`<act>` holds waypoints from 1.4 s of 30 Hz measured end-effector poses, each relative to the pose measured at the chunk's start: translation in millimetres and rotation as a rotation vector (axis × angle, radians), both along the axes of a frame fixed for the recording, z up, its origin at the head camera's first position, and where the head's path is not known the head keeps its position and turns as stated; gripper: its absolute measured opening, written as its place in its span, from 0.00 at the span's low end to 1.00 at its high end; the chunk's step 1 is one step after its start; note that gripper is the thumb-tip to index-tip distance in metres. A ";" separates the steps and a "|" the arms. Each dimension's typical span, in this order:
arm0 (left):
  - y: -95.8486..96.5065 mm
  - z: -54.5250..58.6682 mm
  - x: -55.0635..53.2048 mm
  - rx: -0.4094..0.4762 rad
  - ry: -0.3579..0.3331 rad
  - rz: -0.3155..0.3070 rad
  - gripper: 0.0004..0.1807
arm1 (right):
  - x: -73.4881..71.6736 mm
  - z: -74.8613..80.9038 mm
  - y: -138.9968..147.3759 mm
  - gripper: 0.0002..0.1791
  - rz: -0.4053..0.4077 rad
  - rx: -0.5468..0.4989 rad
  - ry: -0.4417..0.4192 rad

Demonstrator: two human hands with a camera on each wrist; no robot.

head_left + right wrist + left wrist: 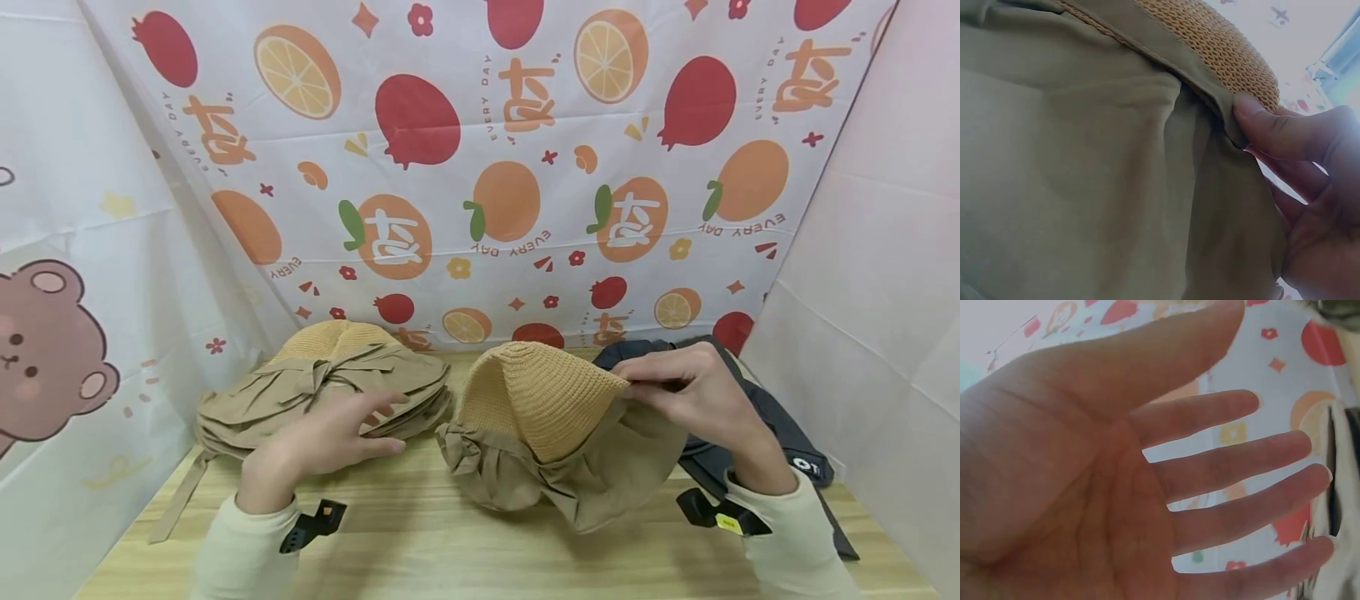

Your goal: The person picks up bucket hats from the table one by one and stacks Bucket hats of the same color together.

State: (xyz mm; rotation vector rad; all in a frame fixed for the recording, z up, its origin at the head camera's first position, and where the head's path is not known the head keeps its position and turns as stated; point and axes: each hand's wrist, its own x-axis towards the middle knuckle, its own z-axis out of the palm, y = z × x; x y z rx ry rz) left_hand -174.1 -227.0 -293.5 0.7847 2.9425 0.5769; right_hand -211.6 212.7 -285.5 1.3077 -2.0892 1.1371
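A sun hat with a woven straw-coloured crown and a khaki cloth brim is tilted up over the middle of the table. My right hand pinches its edge between thumb and fingers, where crown and brim meet; the right wrist view shows the thumb on the woven part. My left hand holds nothing, its fingers spread and apart, as the left wrist view shows. It hovers in front of a stack of similar khaki hats at the left, the top one with a tied bow.
Dark navy hats or cloth items lie at the right behind my right hand, one strap trailing forward. A khaki strap hangs toward the front left. The wooden table is bounded by a fruit-printed curtain and white side sheets.
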 end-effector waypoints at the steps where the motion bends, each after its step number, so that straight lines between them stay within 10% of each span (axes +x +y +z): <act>1: 3.4 -1.4 -1.1 -0.006 0.001 -0.007 0.33 | 0.3 -0.5 -0.9 0.22 0.001 0.000 -0.002; 18: 27.4 -19.0 -19.3 0.117 -0.057 -0.176 0.23 | 2.2 -6.8 -18.5 0.20 0.013 -0.064 -0.013; 33: 14.6 -8.6 -14.2 0.112 0.013 -0.195 0.11 | -0.9 -15.5 -24.5 0.12 -0.324 0.243 -0.066; 42: 8.9 -2.8 -9.4 0.110 0.015 -0.178 0.06 | -3.9 -21.7 -30.9 0.10 -0.377 0.303 -0.086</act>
